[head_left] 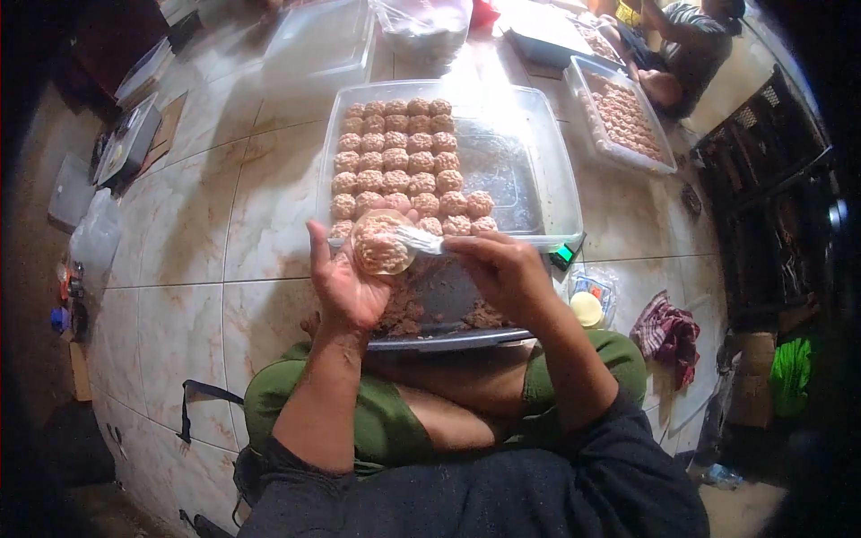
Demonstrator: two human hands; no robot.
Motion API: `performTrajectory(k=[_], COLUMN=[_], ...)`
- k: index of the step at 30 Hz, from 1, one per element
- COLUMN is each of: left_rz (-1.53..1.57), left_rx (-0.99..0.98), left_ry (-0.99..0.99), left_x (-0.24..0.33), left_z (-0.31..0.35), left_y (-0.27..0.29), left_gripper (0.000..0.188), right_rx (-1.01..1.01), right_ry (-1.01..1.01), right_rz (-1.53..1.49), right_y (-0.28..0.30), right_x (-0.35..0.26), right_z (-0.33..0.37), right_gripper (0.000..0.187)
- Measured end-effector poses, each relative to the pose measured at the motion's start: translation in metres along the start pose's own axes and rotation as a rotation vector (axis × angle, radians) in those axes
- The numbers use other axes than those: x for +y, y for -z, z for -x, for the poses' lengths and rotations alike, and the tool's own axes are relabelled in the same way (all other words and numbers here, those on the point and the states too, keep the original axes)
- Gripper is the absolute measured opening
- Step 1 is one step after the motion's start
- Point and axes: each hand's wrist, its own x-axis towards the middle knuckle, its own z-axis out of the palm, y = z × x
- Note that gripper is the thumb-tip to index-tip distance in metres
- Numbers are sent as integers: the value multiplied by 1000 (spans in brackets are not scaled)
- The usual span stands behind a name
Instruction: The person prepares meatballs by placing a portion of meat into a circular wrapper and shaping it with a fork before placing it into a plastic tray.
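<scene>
My left hand (348,278) is palm up, thumb spread to the side, and holds a round thin dumpling wrapper topped with ridged pinkish-brown meat filling (380,247). My right hand (504,271) grips a small pale, silvery spreading utensil (420,239); its tip touches the filling's right side. I cannot make out its exact kind. Beneath both hands sits a dark tray (432,294) with clumps of brown meat mixture (403,311). Just beyond it, a clear plastic box (558,170) contains rows of round filled dumplings (395,161), mostly on its left side.
Another box of dumplings (625,124) stands at the far right near a seated person (695,54). A yellow round item (587,308) and a checked cloth (667,334) lie on the tiles to my right. Black crates (767,179) line the right side.
</scene>
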Motion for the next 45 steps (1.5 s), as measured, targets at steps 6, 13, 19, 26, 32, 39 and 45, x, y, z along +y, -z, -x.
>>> performTrajectory(k=[6, 13, 19, 26, 32, 39, 45], left_rz=[-435, -367, -99, -346, -504, -882, -526], left_rx=[-107, 10, -128, -284, -325, -237, -536], left_ry=[-54, -120, 8, 219, 417, 175, -44], left_x=[-7, 3, 1, 7, -1, 29, 1], left_z=[4, 1, 5, 7, 13, 16, 11], left_y=[-5, -5, -3, -5, -8, -28, -25], left_gripper=[76, 73, 85, 107, 113, 90, 101], right_rx=[7, -25, 20, -43, -270, -19, -18], right_ry=[61, -41, 31, -543, -623, -666, -886], right_rz=[68, 9, -37, -690, -791, -828, -1253], right_y=[-1, 25, -6, 15, 0, 14, 9], right_x=[-20, -16, 0, 1, -1, -18, -62], right_z=[-3, -6, -1, -4, 5, -7, -3], right_gripper=[23, 23, 23, 37, 20, 23, 24])
